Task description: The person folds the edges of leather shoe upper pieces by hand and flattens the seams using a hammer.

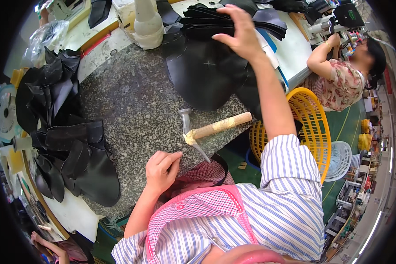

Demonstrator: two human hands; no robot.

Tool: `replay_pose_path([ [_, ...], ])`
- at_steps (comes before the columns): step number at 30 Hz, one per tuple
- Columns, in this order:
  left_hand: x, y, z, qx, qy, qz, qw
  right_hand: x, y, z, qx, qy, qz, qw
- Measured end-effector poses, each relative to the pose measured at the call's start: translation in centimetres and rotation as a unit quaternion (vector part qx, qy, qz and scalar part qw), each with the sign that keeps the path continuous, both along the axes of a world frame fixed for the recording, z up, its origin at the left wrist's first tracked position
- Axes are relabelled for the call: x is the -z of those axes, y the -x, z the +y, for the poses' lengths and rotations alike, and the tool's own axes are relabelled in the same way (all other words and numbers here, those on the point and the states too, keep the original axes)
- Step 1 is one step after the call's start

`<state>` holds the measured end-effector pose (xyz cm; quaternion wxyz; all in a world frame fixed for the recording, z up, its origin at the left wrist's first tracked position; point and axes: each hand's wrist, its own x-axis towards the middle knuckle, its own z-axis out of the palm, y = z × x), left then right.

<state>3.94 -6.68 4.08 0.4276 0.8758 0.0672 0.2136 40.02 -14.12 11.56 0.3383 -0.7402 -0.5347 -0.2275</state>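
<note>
Right hand [240,33] reaches far across the speckled granite slab [136,105], fingers spread flat on a stack of thin black leather pieces [233,20] at the slab's far edge, touching but not clamped on it; a large rounded black piece [207,75] lies just below, near a white cone-shaped stand [146,22]. Left hand [162,169] rests at the near edge with fingers curled together, holding nothing visible. A hammer [211,127] lies between the hands, taped wooden handle pointing right and slightly away, metal head left; floppy black pieces [70,145] pile at left, a yellow basket [312,123] sits right.
</note>
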Motion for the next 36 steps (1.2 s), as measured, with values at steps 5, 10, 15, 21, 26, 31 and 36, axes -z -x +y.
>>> replay_pose_path([
  [5,-0.3,-0.4,0.0,-0.011,-0.009,0.012,1.0,-1.4,-2.5,-9.8,-0.009,0.191,0.012,0.981],
  [10,-0.2,-0.4,0.1,-0.012,-0.004,0.011,1.0,-1.6,-1.4,-14.5,-0.013,0.195,0.055,0.979],
  [15,-0.5,-0.5,0.2,-0.001,-0.001,0.005,1.0,-11.0,4.8,-13.4,-0.148,0.074,0.155,0.974],
  [21,-0.5,-0.1,0.1,-0.016,-0.004,0.001,1.0,-3.5,3.4,-1.0,-0.08,0.185,-0.078,0.976],
  [26,-0.2,-0.6,0.2,-0.009,-0.007,-0.005,1.0,0.3,-2.3,2.3,0.123,0.15,-0.106,0.975],
  [31,-0.5,-0.3,0.3,-0.009,-0.02,0.0,1.0,-1.2,-7.0,4.3,0.167,0.422,0.154,0.878],
  [36,-0.3,0.0,0.4,-0.012,-0.007,0.001,1.0,2.2,-11.1,6.3,0.02,0.361,0.309,0.88],
])
